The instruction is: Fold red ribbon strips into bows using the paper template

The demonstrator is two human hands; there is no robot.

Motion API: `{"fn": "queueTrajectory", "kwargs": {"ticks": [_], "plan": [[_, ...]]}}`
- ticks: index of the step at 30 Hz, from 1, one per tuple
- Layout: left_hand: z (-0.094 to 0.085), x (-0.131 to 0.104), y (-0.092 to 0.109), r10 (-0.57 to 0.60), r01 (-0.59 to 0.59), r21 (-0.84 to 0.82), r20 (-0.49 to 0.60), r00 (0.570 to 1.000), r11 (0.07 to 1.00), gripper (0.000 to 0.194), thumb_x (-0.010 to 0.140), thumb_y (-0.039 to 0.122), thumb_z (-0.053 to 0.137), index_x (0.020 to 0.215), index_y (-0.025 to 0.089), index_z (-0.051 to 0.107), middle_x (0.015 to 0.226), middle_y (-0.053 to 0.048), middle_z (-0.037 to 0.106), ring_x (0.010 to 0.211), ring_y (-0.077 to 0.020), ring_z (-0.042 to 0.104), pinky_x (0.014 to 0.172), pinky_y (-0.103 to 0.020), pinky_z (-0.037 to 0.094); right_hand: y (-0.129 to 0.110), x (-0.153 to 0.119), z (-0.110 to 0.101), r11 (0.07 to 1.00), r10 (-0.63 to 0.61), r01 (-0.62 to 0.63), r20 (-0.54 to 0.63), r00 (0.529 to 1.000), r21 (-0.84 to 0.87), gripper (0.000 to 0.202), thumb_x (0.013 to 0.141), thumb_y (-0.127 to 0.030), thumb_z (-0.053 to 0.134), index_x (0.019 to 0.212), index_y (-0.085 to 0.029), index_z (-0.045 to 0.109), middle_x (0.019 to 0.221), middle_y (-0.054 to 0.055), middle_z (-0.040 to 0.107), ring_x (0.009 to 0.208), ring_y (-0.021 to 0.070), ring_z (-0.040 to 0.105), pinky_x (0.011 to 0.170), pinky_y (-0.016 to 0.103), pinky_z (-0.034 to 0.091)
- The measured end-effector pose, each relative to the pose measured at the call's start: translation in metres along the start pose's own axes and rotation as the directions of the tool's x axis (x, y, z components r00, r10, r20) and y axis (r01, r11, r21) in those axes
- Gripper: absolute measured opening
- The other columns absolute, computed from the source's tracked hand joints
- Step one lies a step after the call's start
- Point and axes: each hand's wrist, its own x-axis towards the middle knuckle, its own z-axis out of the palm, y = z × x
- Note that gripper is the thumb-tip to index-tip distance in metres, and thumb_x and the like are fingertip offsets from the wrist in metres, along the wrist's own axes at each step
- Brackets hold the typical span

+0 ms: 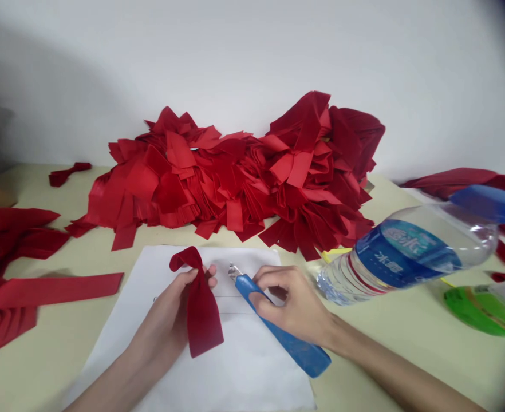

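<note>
My left hand (173, 312) is closed on a dark red velvet ribbon (204, 320), pinching it between thumb and fingers. The ribbon's upper part curves over in a loop, and its wide cut end hangs down. In my right hand (293, 303) is a long blue tool (298, 348) with a small metal tip; its exact kind is unclear. The tip points up and left, just right of my left fingertips and apart from the ribbon. Both hands are above a white paper sheet (239, 366) with thin ruled lines.
A big heap of red ribbon pieces (231, 183) lies along the wall. More red strips (42, 292) are at the left, with a small ribbon bow (68, 173) behind. A plastic bottle (402, 252) tilts near my right hand, beside a green-labelled container (486, 309). Further red fabric (454, 180) lies far right.
</note>
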Motion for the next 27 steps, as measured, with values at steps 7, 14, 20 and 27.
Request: {"fn": "queueTrajectory", "kwargs": {"ticks": [7, 14, 20, 27], "plan": [[-0.005, 0.005, -0.004, 0.067, -0.063, -0.043, 0.083, 0.994, 0.997, 0.007, 0.083, 0.025, 0.055, 0.083, 0.019, 0.058, 0.076, 0.001, 0.052, 0.062, -0.0077, 0.049, 0.055, -0.018, 0.044, 0.006, -0.002, 0.004, 0.992, 0.001, -0.004, 0.02, 1.0, 0.128, 0.029, 0.075, -0.016, 0.049, 0.05, -0.016, 0.034, 0.057, -0.003, 0.038, 0.049, 0.0061, 0.03, 0.046, 0.023, 0.023], [0.002, 0.004, -0.017, 0.156, -0.196, 0.284, 0.158, 0.975, 0.939, 0.016, 0.083, 0.03, 0.055, 0.073, 0.019, 0.051, 0.076, 0.001, 0.053, 0.064, -0.0095, 0.045, 0.058, -0.02, 0.038, 0.001, -0.002, -0.007, 0.927, 0.016, -0.004, -0.03, 0.999, 0.376, 0.033, 0.078, -0.022, 0.052, 0.048, -0.016, 0.04, 0.058, -0.001, 0.043, 0.053, 0.009, 0.038, 0.048, 0.025, 0.027], [-0.001, 0.003, -0.018, 0.177, -0.249, 0.411, 0.204, 0.963, 0.877, 0.021, 0.085, 0.034, 0.052, 0.07, 0.019, 0.05, 0.07, 0.002, 0.053, 0.065, -0.0108, 0.044, 0.06, -0.022, 0.036, -0.005, 0.001, -0.026, 0.988, 0.011, 0.02, -0.196, 0.981, 0.155, 0.029, 0.08, -0.021, 0.051, 0.052, -0.015, 0.05, 0.064, 0.002, 0.052, 0.058, 0.0117, 0.047, 0.049, 0.024, 0.033], [-0.001, 0.005, -0.005, 0.254, -0.287, 0.218, 0.166, 0.953, 0.933, 0.013, 0.083, 0.031, 0.057, 0.077, 0.02, 0.055, 0.08, 0.001, 0.053, 0.07, -0.0103, 0.046, 0.061, -0.021, 0.04, 0.001, 0.002, -0.029, 0.934, -0.032, 0.091, 0.171, 0.985, -0.346, 0.013, 0.074, -0.015, 0.057, 0.061, -0.016, 0.06, 0.091, 0.005, 0.063, 0.093, 0.0192, 0.055, 0.083, 0.031, 0.042]]}}
